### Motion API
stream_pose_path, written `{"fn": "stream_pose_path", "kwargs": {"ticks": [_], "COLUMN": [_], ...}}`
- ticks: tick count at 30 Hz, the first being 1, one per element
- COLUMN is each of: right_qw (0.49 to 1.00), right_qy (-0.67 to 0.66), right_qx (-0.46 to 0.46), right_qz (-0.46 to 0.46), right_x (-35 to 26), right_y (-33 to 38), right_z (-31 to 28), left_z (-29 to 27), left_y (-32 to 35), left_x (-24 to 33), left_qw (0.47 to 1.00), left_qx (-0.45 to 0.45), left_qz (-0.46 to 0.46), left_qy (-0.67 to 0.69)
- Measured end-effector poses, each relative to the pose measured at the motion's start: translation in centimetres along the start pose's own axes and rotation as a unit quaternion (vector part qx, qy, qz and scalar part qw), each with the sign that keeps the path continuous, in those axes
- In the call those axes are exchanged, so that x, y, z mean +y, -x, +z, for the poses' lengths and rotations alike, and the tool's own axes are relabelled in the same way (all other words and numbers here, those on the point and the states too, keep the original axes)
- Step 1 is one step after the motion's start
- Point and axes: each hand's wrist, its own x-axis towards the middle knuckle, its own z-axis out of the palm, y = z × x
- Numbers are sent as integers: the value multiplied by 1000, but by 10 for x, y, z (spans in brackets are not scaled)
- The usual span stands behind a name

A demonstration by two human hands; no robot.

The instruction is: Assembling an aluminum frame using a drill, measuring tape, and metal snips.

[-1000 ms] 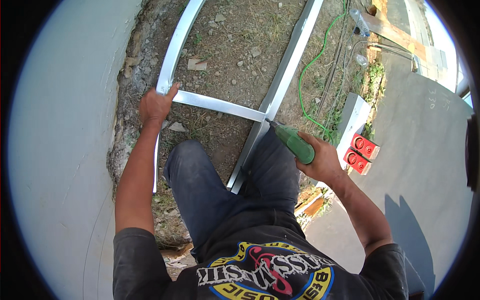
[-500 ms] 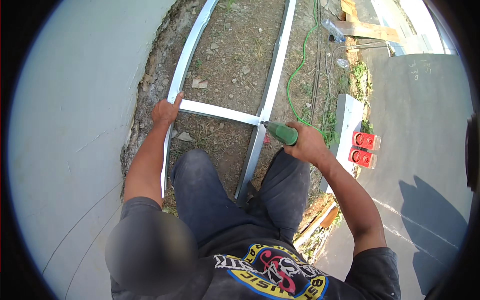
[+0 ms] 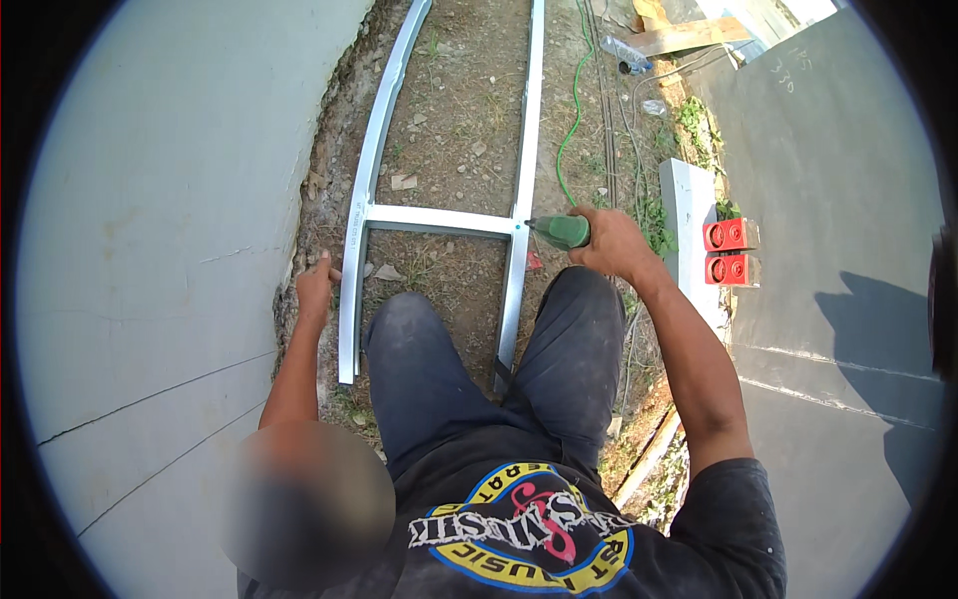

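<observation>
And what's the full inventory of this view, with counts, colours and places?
Long rails: 2, silver, running up the middle
Crosspiece: 1, silver, between the rails
Power tool: 1, green, tip at the crosspiece's right end
Cord: 1, bright green, right of the rails
Flat scrap: 1, pale, between the rails
Pale beam: 1, grey-white, at right
Red-fronted boxes: 2, red, by the beam
Bottle: 1, clear, upper right
Plank: 1, brown, upper right
Stony ground: 1, brown, around the rails
Smooth surfaces: 2, grey, far left and right
Trousers: 1 pair, dark, lower middle
T-shirt: 1, black, bottom
Left hand: 1, bare, beside the left rail, contact unclear
Right hand: 1, bare, gripping the power tool
</observation>
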Motion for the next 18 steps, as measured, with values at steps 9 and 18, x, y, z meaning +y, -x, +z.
{"fn": "stream_pose_path", "kwargs": {"ticks": [9, 18], "right_qw": [973, 947], "right_qy": [8, -34], "right_qx": [198, 224], "right_qz": [-122, -230], "right_x": [-47, -53], "right_y": [92, 148], "right_z": [5, -4], "left_z": [154, 202], "left_y": [188, 243], "left_x": [109, 155], "left_qw": [873, 814], "left_qx": [-399, -443], "left_qz": [-131, -25], "left_qy": [249, 374]}}
